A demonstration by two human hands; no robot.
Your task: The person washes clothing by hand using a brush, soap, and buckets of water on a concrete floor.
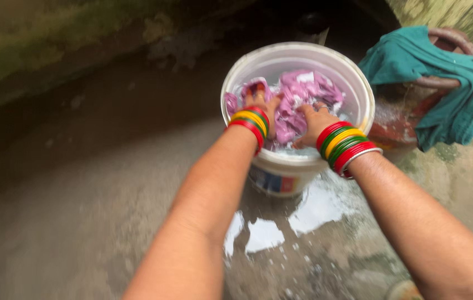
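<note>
A white plastic bucket (353, 83) stands on wet concrete and holds soapy water and a purple cloth (309, 89). Both my hands reach down into it. My left hand (265, 105) grips the left part of the purple cloth, fingers curled into the fabric. My right hand (315, 119) presses and holds the cloth near the middle, a ring on one finger. Each wrist carries a stack of red, yellow and green bangles. The fingertips are partly buried in the wet fabric.
A teal cloth (431, 66) hangs over a reddish-brown clay pot (409, 111) just right of the bucket. Puddles (314, 208) lie on the concrete in front of the bucket. A dark mossy wall (53, 50) runs along the back left.
</note>
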